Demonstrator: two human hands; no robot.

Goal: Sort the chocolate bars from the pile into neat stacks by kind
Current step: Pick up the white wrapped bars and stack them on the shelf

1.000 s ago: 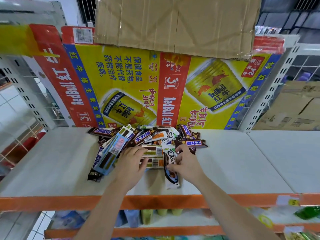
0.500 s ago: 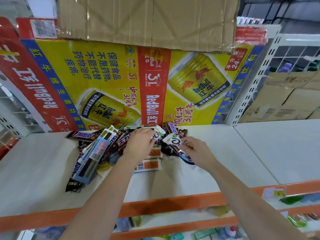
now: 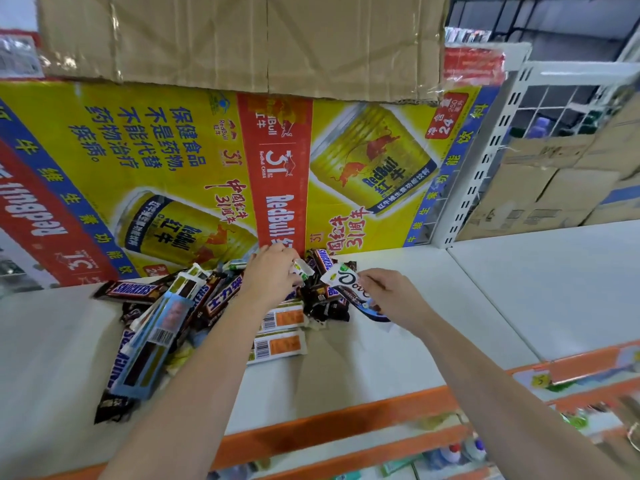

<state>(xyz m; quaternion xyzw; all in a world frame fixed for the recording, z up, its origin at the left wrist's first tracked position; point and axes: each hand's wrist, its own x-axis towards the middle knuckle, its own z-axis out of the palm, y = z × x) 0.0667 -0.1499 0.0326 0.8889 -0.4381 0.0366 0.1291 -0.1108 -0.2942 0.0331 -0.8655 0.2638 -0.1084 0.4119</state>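
A loose pile of chocolate bars [image 3: 194,306] lies on a white shelf [image 3: 363,368], against a yellow Red Bull carton. It holds brown Snickers bars [image 3: 130,289], long light-blue bars [image 3: 156,336] and white bars with orange labels [image 3: 278,346]. My right hand [image 3: 388,292] grips a white and brown Dove bar [image 3: 346,284] at the pile's right edge, lifted off the shelf. My left hand [image 3: 272,275] reaches into the top of the pile, with its fingers closed on a small white and green wrapper [image 3: 302,269].
The Red Bull carton [image 3: 214,174] forms the back wall, with a plain cardboard sheet [image 3: 242,39] above it. A white perforated upright [image 3: 485,157] divides off the right bay [image 3: 554,282]. An orange shelf lip [image 3: 346,420] runs along the front, with goods below.
My right hand lifted the Dove bar off the shelf and carried it back to the pile's right edge. My left hand moved from the pile's front to its top and took hold of a wrapper.
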